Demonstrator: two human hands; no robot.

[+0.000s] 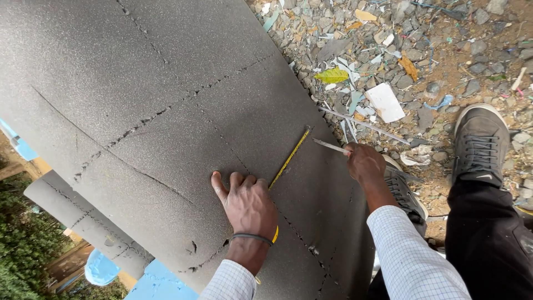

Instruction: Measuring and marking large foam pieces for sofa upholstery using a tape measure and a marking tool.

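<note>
My left hand [248, 206]: flat and open, pressing the yellow tape measure [290, 158] on the grey foam sheet [166, 94].
My right hand [363, 163]: closed on a thin white pencil [331, 146], tip near the sheet's right edge.
Foam sheet: looks light, soft, bendy; I'd hold its edges.
Far: stony ground [444, 50].

Outdoors, daylight; gravel ground [444, 61] littered with scraps, yellow leaf [332, 75], white paper piece [385, 102]; greenery [22, 250] lower left.
</note>
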